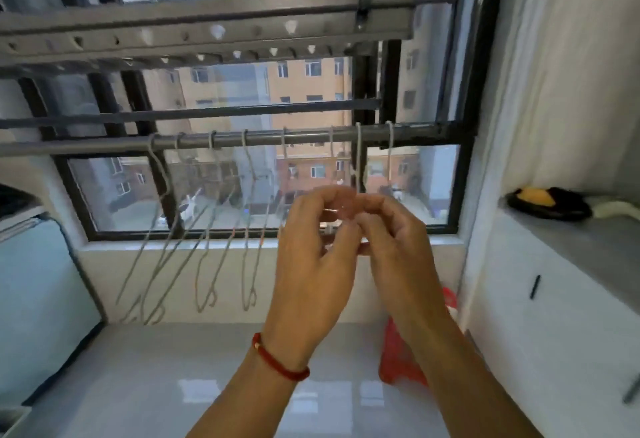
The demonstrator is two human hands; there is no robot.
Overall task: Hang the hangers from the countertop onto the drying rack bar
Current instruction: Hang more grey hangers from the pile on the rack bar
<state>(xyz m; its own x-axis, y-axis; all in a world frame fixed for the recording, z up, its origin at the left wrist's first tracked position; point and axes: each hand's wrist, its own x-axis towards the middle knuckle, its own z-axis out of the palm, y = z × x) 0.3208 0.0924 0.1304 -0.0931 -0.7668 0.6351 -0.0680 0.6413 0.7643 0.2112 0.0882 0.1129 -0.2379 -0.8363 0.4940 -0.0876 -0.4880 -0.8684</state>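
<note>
With both the left hand (311,247) and right hand (391,240) raised, fingers curled together, any hold unclear, space the wire hangers (207,229) evenly along the drying rack bar (259,139) above the fingers.

Thin grey wire hangers (207,229) on a dull metal bar (263,139); below the bar, glossy white countertop (156,368).

left hand (313,257), right hand (394,243), raised, fingers curled
</note>
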